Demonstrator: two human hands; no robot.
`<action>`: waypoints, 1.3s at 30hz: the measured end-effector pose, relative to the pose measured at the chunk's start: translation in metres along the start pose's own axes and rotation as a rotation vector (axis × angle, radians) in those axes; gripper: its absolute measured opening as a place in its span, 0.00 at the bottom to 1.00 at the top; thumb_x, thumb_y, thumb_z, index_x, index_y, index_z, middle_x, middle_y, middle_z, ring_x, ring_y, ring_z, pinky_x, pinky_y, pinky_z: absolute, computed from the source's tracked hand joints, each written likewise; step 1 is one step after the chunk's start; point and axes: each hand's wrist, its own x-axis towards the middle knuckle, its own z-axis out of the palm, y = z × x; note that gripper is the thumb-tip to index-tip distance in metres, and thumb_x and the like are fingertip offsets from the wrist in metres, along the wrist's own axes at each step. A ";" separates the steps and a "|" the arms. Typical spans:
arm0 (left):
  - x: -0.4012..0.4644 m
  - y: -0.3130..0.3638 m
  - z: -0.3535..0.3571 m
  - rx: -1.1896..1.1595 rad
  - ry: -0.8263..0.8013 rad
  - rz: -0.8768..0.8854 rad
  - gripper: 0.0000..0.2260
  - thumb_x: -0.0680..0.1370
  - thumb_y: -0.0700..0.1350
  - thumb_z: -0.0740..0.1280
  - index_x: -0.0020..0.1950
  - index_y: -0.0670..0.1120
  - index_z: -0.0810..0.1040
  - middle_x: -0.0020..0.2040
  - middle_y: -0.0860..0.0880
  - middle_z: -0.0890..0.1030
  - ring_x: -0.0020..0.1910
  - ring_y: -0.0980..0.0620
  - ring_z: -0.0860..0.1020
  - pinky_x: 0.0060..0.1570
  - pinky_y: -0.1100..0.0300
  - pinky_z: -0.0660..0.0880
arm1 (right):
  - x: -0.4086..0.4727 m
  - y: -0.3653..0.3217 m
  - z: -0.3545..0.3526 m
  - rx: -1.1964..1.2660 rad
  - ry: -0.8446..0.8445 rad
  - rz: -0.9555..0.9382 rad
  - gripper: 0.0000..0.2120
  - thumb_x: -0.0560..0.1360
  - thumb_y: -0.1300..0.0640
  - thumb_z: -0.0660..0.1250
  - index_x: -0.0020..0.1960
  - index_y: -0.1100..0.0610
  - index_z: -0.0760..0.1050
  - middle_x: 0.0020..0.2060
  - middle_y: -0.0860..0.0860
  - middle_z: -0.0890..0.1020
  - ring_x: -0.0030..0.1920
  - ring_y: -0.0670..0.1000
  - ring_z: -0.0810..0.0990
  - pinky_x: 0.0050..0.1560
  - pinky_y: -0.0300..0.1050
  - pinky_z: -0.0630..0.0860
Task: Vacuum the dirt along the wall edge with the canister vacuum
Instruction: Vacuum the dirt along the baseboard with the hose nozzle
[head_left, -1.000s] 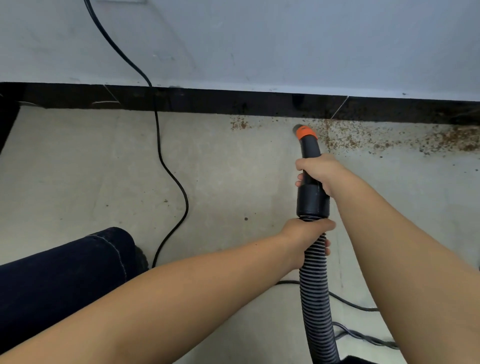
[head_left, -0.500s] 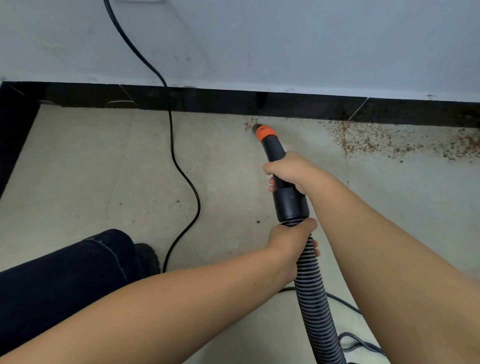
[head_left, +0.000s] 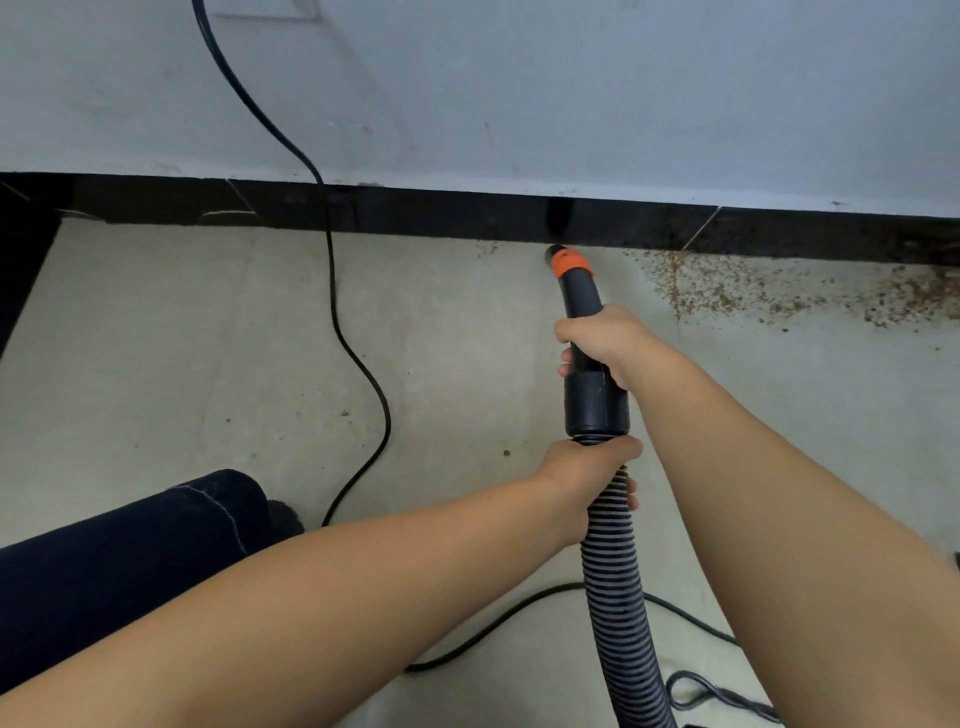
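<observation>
Floor (head_left: 156, 364) carries cord (head_left: 358, 358), dirt (head_left: 727, 286); both hands' fingers (head_left: 566, 358) wrap hose (head_left: 618, 597).

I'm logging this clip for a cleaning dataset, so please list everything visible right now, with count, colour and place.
Vacuum nozzle: one, black with an orange band, tip at the foot of the wall.
Hose: one, ribbed, black and grey, running down to the bottom edge.
Dirt: one scattered brown patch, on the floor by the wall, right of the nozzle.
Cord: one, black, coming down the wall and across the floor at left.
Baseboard: one black strip, along the foot of the wall.
Wall: white, top.
Floor: pale beige.
Trouser leg: one, dark blue, lower left.
Right hand: grips the nozzle.
Left hand: grips the hose just below.
</observation>
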 end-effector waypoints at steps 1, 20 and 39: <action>0.002 0.001 0.008 0.020 -0.019 -0.004 0.08 0.75 0.42 0.70 0.50 0.42 0.74 0.33 0.45 0.76 0.28 0.50 0.75 0.31 0.60 0.76 | 0.001 0.002 -0.011 0.018 0.025 0.011 0.08 0.73 0.65 0.65 0.49 0.60 0.68 0.31 0.55 0.77 0.18 0.49 0.76 0.22 0.37 0.74; 0.007 0.003 -0.009 -0.059 0.076 0.036 0.06 0.75 0.41 0.69 0.47 0.42 0.73 0.32 0.45 0.75 0.27 0.50 0.74 0.29 0.62 0.74 | 0.008 -0.006 0.016 0.007 -0.074 -0.039 0.11 0.73 0.64 0.65 0.53 0.60 0.69 0.31 0.54 0.77 0.21 0.49 0.78 0.28 0.40 0.77; 0.003 0.000 0.018 -0.003 0.037 0.012 0.09 0.75 0.42 0.70 0.52 0.41 0.73 0.33 0.45 0.76 0.28 0.50 0.75 0.30 0.61 0.76 | 0.001 -0.002 -0.011 -0.093 -0.103 -0.032 0.07 0.72 0.64 0.65 0.46 0.57 0.68 0.31 0.54 0.78 0.21 0.48 0.78 0.24 0.37 0.75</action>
